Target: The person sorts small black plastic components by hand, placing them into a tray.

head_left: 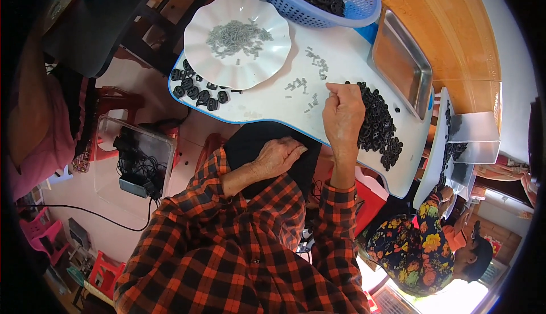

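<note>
My right hand (344, 109) is over the white table (267, 98), its fingers bent in and the fingertips toward the left. Whatever it may hold is hidden. Close by its left side lie loose small clear tube-like pieces (297, 85). Just right of it spreads a heap of small black plastic parts (378, 122). My left hand (280, 157) rests on my dark-clad lap below the table edge, fingers curled closed, and I cannot make out anything in it. A white wavy-rimmed plate (199, 35) carries a pile of the same clear pieces (236, 36).
Larger black parts (196, 91) lie beside the plate at the table's left edge. A blue basket (355, 7) of black parts and a metal tray (404, 58) stand at the back. A co-worker in a flowered top (412, 251) sits to the right. A clear bin (133, 160) holds cables.
</note>
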The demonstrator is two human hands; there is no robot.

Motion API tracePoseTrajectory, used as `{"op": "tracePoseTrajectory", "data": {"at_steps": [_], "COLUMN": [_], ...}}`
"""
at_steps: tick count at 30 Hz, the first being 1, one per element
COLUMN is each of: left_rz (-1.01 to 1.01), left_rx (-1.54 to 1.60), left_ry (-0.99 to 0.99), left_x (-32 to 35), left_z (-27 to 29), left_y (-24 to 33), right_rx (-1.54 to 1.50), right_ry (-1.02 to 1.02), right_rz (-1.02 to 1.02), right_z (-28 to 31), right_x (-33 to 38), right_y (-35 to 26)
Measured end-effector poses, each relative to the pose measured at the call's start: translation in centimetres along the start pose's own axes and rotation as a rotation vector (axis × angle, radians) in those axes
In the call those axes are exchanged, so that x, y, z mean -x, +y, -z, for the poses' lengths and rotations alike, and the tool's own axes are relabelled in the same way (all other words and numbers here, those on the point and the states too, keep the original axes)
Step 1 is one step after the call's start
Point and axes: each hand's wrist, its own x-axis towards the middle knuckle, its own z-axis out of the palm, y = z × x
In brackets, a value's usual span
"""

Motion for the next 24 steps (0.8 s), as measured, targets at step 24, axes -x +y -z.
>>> {"op": "tracePoseTrajectory", "data": {"at_steps": [24], "left_rz": [-0.024], "left_rx": [-0.032], "left_ry": [0.003], "left_x": [0.0], "left_z": [0.1], "left_y": [-0.1], "right_rx": [-0.046], "right_ry": [-0.051], "right_rz": [-0.005], "right_z": [0.0], "right_x": [3.7], "right_y": [-3.1]}}
